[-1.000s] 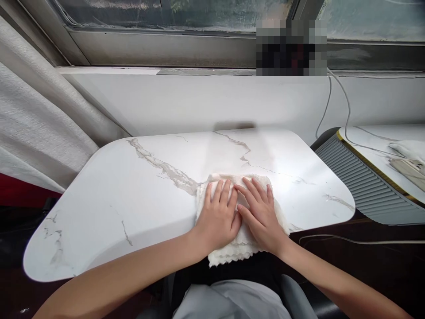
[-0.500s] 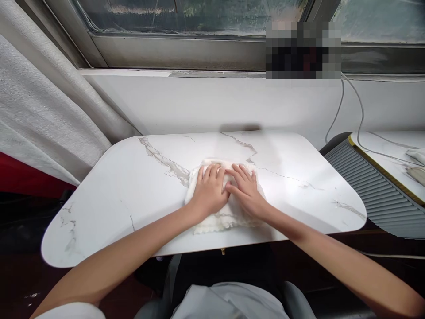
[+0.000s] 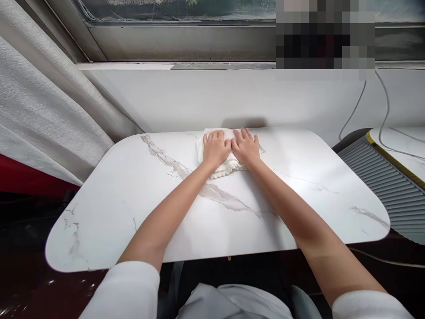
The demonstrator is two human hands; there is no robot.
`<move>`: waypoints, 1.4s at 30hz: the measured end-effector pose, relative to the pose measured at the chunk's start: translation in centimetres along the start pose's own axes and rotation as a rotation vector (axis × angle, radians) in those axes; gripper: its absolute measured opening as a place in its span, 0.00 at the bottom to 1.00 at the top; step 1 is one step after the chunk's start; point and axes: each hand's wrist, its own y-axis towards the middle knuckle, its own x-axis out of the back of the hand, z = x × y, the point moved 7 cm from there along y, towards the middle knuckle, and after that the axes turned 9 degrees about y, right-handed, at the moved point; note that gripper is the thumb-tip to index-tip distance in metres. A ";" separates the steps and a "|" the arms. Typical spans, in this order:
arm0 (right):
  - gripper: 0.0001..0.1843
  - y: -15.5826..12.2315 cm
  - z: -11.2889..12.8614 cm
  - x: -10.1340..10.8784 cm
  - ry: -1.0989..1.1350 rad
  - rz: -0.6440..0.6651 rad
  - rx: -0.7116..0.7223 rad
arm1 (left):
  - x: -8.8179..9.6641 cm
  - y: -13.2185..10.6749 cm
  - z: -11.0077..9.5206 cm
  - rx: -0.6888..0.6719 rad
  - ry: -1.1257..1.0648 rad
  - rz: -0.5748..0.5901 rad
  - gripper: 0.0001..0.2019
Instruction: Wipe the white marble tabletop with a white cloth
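Under both palms lies a white fluffy cloth point(image 3: 229, 168), bunched a little along its near edge. It rests on a white marble-patterned table point(image 3: 159, 199), close to the far edge by the wall. My left hand point(image 3: 215, 148) presses flat on the cloth's left part, fingers stretched forward. On the right part, my right hand point(image 3: 246, 148) is also flat with its fingers spread. The two thumbs almost meet in the middle. Both arms reach straight out across the table.
A light curtain point(image 3: 49, 97) hangs at the left. Behind the table is a white wall point(image 3: 186, 97) below a window frame point(image 3: 186, 44). Grey cables point(image 3: 387, 106) run down at the right, near a second table point(image 3: 405, 139) with a ribbed grey side point(image 3: 372, 177).
Both hands have pushed the cloth forward, from the middle of the table to its far edge. My arms are more stretched out, and the view has shifted slightly.
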 end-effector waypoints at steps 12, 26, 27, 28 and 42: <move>0.27 4.2 1.1 -1.8 -0.023 -0.070 0.034 | -1.3 4.4 2.5 -0.053 0.015 0.034 0.16; 0.24 6.2 8.6 -6.5 0.022 -0.050 0.172 | 0.4 5.0 11.4 0.043 0.001 0.005 0.15; 0.25 6.0 8.7 -6.6 0.023 -0.046 0.182 | 0.5 4.7 11.5 0.051 0.002 0.003 0.15; 0.25 5.7 8.8 -6.6 0.025 -0.044 0.190 | 0.7 4.3 11.5 0.057 0.003 0.002 0.15; 0.30 -9.7 10.4 -3.0 -0.167 -0.048 0.501 | 4.5 -8.7 7.1 -0.068 0.044 0.056 0.19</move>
